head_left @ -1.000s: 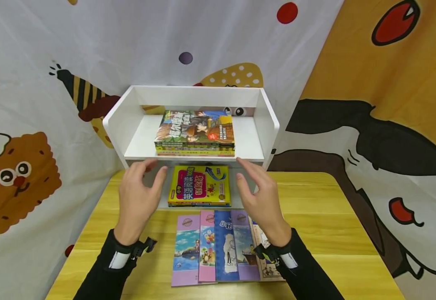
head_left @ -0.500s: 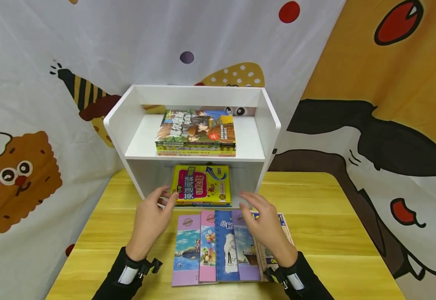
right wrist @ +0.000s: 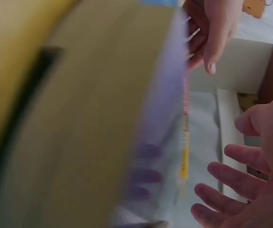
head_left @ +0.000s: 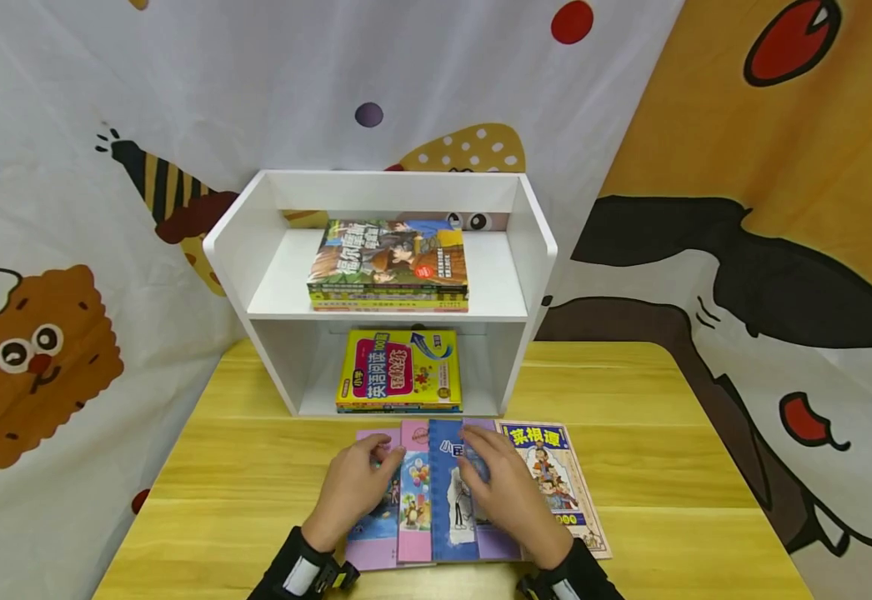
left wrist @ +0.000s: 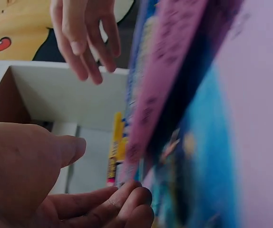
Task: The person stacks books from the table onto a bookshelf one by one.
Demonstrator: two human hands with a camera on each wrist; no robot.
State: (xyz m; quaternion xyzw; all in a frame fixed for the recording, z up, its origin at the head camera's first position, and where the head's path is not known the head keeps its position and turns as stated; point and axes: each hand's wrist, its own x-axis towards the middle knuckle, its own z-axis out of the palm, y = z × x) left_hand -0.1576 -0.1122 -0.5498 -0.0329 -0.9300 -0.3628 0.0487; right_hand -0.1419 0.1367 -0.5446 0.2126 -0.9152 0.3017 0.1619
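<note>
Several thin books lie fanned and overlapping on the wooden table: a lilac book with a sea picture (head_left: 372, 553), a pink book (head_left: 414, 521), a blue book (head_left: 447, 542), a second lilac book (head_left: 498, 546) and a cream comic book (head_left: 565, 483). My left hand (head_left: 353, 492) hovers over the leftmost lilac book, fingers loosely bent. Over the blue book and the second lilac one is my right hand (head_left: 509, 496), its fingers spread. Neither hand holds anything. In the right wrist view, the fingers (right wrist: 231, 178) are apart from the blurred book edges.
Behind the books stands a white two-tier shelf (head_left: 256, 242). A stack of comic books (head_left: 391, 262) lies on its upper tier, and a yellow-topped stack (head_left: 398, 371) on the lower. A patterned cloth (head_left: 181, 75) hangs behind. Bare table (head_left: 654, 433) extends to the right.
Both hands have drawn back from the shelf's front and come down over the fanned books, closer together. The cream comic book is now mostly uncovered. The books and stacks stayed put.
</note>
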